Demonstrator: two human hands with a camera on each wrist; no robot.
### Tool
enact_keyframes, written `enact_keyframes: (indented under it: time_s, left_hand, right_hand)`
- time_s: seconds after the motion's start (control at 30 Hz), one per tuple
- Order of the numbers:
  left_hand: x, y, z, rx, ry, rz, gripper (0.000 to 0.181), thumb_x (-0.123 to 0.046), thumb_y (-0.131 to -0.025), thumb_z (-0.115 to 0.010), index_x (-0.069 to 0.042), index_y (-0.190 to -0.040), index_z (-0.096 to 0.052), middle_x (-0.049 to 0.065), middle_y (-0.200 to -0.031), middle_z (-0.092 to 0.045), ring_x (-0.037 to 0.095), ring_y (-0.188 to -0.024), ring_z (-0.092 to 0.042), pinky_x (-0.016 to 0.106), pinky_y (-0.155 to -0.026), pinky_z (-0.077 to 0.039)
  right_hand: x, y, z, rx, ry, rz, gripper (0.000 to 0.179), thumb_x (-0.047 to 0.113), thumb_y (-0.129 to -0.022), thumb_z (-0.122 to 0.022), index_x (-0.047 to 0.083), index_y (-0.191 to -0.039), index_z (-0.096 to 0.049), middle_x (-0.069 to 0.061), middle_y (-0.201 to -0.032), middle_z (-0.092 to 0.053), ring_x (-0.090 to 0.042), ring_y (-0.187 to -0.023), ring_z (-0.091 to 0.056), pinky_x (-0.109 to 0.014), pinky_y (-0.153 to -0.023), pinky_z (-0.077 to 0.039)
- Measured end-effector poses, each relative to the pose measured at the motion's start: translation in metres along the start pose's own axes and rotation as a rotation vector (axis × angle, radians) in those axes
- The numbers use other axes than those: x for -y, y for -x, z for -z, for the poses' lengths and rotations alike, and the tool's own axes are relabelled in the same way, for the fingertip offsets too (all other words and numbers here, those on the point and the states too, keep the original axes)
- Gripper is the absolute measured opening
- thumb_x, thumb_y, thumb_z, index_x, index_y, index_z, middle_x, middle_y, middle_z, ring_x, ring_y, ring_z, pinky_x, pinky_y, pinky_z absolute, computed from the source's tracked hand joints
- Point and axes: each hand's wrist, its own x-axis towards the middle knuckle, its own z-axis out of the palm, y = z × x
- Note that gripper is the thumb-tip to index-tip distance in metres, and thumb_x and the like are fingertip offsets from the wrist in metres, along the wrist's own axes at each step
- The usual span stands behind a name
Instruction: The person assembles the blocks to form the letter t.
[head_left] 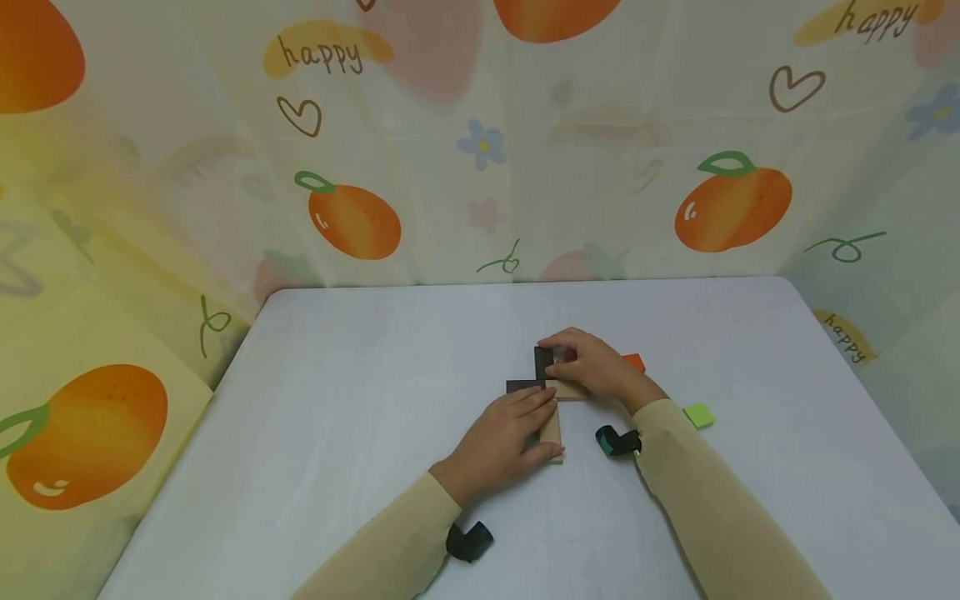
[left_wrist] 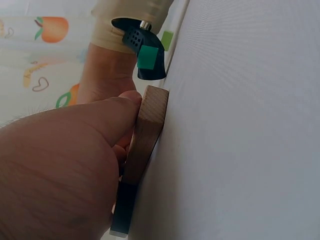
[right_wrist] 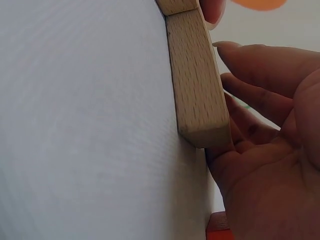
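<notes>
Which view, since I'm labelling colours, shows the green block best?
The head view, where the green block shows its top beside the right sleeve. The left wrist view catches only part, beyond the wrist camera; the right wrist, none.

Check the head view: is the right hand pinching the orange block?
No, the right hand pinches the upper dark block; the orange block shows behind that hand.

A makeshift tabletop recording booth is being shown: a white table (head_left: 360, 383) is being screened on three visible sides by fruit-printed cloth (head_left: 427, 200), and wrist cameras (head_left: 470, 542) are being worn. The surrounding room is being hidden.
</notes>
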Motion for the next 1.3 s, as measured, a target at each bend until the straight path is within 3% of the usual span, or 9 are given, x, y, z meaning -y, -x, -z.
enact_keyframes:
  time_s: [0.43,0.63,0.93,1.1,1.13,1.3]
  left_hand:
    - [0.0,0.0,-0.001,0.004,0.001,0.007,0.069,-0.05,-0.108,-0.068,0.0,-0.156,-0.058,0.009,-0.165,-0.048,0.024,-0.155,-0.041,0.037,-0.128,-0.026]
    - [-0.001,-0.001,0.001,0.005,0.002,0.007,0.07,-0.05,-0.108,-0.068,0.0,-0.156,-0.057,0.009,-0.165,-0.049,0.024,-0.155,-0.041,0.036,-0.128,-0.026]
    - [0.0,0.0,-0.002,0.005,-0.009,0.018,0.07,-0.051,-0.108,-0.068,-0.001,-0.156,-0.059,0.009,-0.165,-0.05,0.024,-0.155,-0.042,0.037,-0.127,-0.028]
    - [-0.001,0.0,-0.001,0.0,0.004,0.026,0.07,-0.05,-0.107,-0.07,-0.001,-0.155,-0.059,0.009,-0.164,-0.051,0.024,-0.155,-0.042,0.038,-0.127,-0.029]
    - [-0.001,0.0,0.0,-0.001,0.005,0.027,0.069,-0.049,-0.107,-0.071,-0.001,-0.155,-0.059,0.009,-0.163,-0.052,0.024,-0.155,-0.042,0.038,-0.127,-0.029]
    - [-0.002,0.0,0.001,0.009,0.012,0.03,0.069,-0.05,-0.107,-0.07,-0.001,-0.156,-0.059,0.008,-0.164,-0.051,0.024,-0.155,-0.042,0.039,-0.127,-0.029]
  right_hand:
    - [0.002,-0.001,0.001,0.014,-0.012,0.005,0.048,0.012,-0.103,-0.076,0.002,-0.149,-0.065,-0.015,-0.146,-0.06,-0.028,-0.112,-0.061,-0.045,-0.098,-0.051]
    - [0.008,0.004,0.005,0.003,0.003,-0.004,0.056,0.018,-0.104,-0.077,0.003,-0.154,-0.06,-0.018,-0.151,-0.056,-0.032,-0.117,-0.064,-0.05,-0.099,-0.053]
    - [0.019,0.014,0.017,-0.063,-0.064,0.018,0.058,0.032,-0.106,-0.074,0.008,-0.157,-0.058,-0.017,-0.149,-0.061,-0.033,-0.121,-0.063,-0.056,-0.1,-0.052]
    - [0.026,0.022,0.026,-0.084,-0.091,0.048,0.053,0.04,-0.111,-0.066,0.015,-0.157,-0.059,-0.014,-0.15,-0.062,-0.032,-0.118,-0.064,-0.052,-0.094,-0.053]
    - [0.027,0.024,0.027,-0.085,-0.11,0.049,0.053,0.042,-0.112,-0.064,0.016,-0.158,-0.058,-0.014,-0.149,-0.063,-0.033,-0.118,-0.064,-0.051,-0.089,-0.054]
    - [0.034,0.034,0.036,-0.084,-0.246,0.087,0.051,0.043,-0.118,-0.047,0.013,-0.159,-0.055,-0.019,-0.148,-0.061,-0.042,-0.118,-0.064,-0.051,-0.091,-0.057]
